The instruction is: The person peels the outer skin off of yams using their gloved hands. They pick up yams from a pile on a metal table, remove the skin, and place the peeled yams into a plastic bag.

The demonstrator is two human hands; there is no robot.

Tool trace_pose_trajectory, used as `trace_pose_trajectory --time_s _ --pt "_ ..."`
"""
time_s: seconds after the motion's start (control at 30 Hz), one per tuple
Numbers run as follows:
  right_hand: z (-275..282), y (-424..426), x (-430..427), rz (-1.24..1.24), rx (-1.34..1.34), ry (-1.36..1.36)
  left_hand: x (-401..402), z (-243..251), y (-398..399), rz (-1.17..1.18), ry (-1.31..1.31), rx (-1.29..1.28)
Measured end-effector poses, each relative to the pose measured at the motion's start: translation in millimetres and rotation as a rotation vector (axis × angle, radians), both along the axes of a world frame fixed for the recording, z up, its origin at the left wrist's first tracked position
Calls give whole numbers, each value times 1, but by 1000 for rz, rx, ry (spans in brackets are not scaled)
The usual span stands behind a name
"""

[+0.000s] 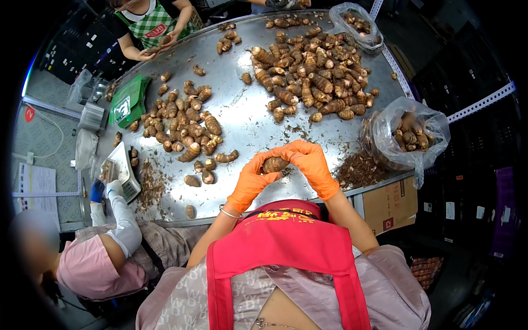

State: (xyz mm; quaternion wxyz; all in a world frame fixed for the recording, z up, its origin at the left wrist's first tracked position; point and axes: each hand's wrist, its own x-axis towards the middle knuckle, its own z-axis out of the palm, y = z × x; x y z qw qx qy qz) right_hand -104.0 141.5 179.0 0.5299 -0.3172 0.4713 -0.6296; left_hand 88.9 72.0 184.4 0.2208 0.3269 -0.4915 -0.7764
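A brown ringed taro corm point(274, 165) lies between my two orange-gloved hands above the metal table's near edge. My left hand point(255, 175) holds it, thumb below and fingers above. My right hand point(307, 165) has its fingertips bent against the corm's upper right side; whether it also grips the corm is hard to tell. Beyond my hands spreads a large heap of taro corms point(313, 78). A smaller pile of corms point(185, 123) sits to the left, with a few loose corms point(207, 176) nearer me. Brown peelings point(359, 170) are heaped right of my hands.
A plastic bag of corms point(433, 128) stands at the right edge, another bag point(350, 12) at the far right corner. Left are a green crate point(128, 99) and a white scale point(128, 173), where a co-worker's gloved hands point(114, 188) work. Another co-worker point(152, 24) holds corms across the table.
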Motion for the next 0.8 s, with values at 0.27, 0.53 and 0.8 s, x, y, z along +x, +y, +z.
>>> trace_pose_trajectory --time_s 0.27,0.53,0.8 --pt "-45 2 -10 -239 107 27 -8 -2 4 59 44 -308" --pt "-17 2 23 135 361 187 -7 -31 -2 133 -173 -642" --pt "-33 -14 33 -223 284 445 10 -42 -14 98 -237 -610"
